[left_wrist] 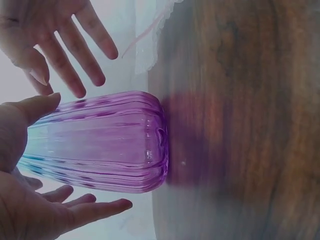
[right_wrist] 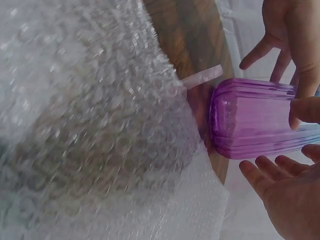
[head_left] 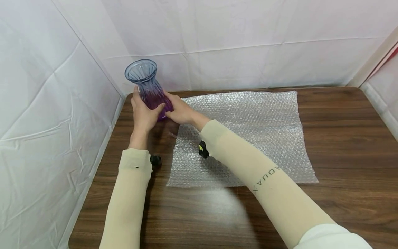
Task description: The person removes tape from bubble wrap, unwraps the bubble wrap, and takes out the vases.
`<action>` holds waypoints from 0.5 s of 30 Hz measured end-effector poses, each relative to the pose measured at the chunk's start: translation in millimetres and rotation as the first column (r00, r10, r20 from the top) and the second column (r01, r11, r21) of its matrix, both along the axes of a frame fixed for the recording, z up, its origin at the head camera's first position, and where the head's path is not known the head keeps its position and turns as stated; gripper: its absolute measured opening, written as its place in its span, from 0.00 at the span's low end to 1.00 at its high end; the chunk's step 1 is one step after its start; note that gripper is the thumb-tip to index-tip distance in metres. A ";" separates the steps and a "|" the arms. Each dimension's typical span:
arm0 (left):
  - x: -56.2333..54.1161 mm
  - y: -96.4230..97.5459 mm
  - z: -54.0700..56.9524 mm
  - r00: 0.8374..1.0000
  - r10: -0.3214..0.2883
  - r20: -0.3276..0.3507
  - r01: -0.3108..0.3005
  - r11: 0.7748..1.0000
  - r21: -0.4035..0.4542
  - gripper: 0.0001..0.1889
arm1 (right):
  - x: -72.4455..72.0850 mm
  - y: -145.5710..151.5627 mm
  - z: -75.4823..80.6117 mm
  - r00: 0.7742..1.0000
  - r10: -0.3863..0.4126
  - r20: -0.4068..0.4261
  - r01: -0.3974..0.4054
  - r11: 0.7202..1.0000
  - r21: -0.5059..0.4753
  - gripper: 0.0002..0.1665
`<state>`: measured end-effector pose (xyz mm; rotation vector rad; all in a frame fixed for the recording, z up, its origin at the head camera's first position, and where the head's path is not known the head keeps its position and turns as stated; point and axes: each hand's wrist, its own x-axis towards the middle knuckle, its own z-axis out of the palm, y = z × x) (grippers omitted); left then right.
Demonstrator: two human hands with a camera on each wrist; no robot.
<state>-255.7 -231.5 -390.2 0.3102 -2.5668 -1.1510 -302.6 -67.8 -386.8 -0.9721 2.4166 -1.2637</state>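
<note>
A tall ribbed glass vase (head_left: 155, 97), blue at the flared mouth and purple at the base, stands upright at the far left of the table. My left hand (head_left: 143, 116) is around its left side, with the thumb across the front and the fingers straight and spread. On the other side is my right hand (head_left: 180, 110), close by the lower part. In the left wrist view the right hand's (left_wrist: 55, 40) fingers are straight, with a gap between them and the vase (left_wrist: 105, 140). The base casts a purple reflection on the wood.
A sheet of bubble wrap (head_left: 261, 135) lies flat across the middle of the brown wooden table (head_left: 348, 155). A narrow strip of tape (right_wrist: 205, 76) sticks out from its left edge. White cloth walls (head_left: 236, 65) rise behind and to the left of the table.
</note>
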 end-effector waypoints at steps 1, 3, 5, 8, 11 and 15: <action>1.6 0.3 0.0 1.000 0.001 0.001 -0.001 1.000 -0.007 0.60 | 0.3 1.1 -0.3 1.000 0.008 -0.017 -0.008 1.000 -0.002 0.50; 4.6 0.8 0.1 1.000 0.004 0.003 -0.004 1.000 -0.019 0.59 | 1.1 3.6 -0.9 0.999 0.023 -0.037 -0.024 1.000 -0.006 0.49; 7.6 1.6 0.0 1.000 0.007 0.004 -0.007 1.000 -0.030 0.59 | 1.7 5.9 -1.8 0.998 0.031 -0.052 -0.031 0.999 -0.010 0.47; 11.8 3.5 0.1 1.000 0.006 -0.002 -0.006 0.999 -0.043 0.58 | 3.2 9.6 -2.7 0.998 0.031 -0.053 -0.031 0.999 -0.006 0.46; 15.6 5.3 0.8 1.000 0.007 -0.017 -0.008 0.998 -0.059 0.57 | 5.2 12.7 -2.6 0.999 0.027 -0.044 -0.027 1.000 0.013 0.45; 20.4 7.6 2.0 0.999 0.003 -0.035 -0.006 0.997 -0.075 0.55 | 7.9 14.8 -0.6 0.999 0.031 -0.034 -0.030 0.999 0.042 0.45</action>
